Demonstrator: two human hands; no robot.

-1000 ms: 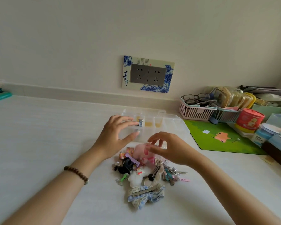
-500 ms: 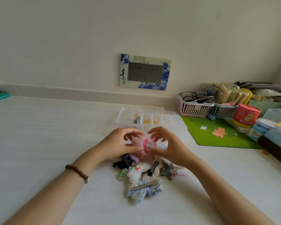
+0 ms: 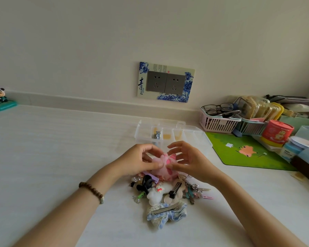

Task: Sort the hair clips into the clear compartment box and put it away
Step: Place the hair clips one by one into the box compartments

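Note:
A pile of hair clips [image 3: 169, 191] lies on the white table: black, white plush, metal, and a blue lace bow clip [image 3: 166, 213] nearest me. Above the pile I hold a pink plush hair clip [image 3: 165, 165] with both hands. My left hand [image 3: 141, 161] pinches its left side with thumb and fingers, and my right hand [image 3: 187, 159] pinches its right side. Behind my hands stands the clear compartment box [image 3: 173, 136], lid open, with a small grey-blue clip [image 3: 157, 135] in one compartment.
A green mat [image 3: 243, 150] lies to the right. Behind it stand pink and mint baskets [image 3: 219, 122] with glasses, a red tin [image 3: 276, 132] and other clutter. A panda figure [image 3: 0, 99] sits far left. A wall socket [image 3: 165, 82] is behind the box.
My left hand left the box, where a small clip now lies, and came back to the pile. Both hands took hold of the pink plush clip and lifted it slightly.

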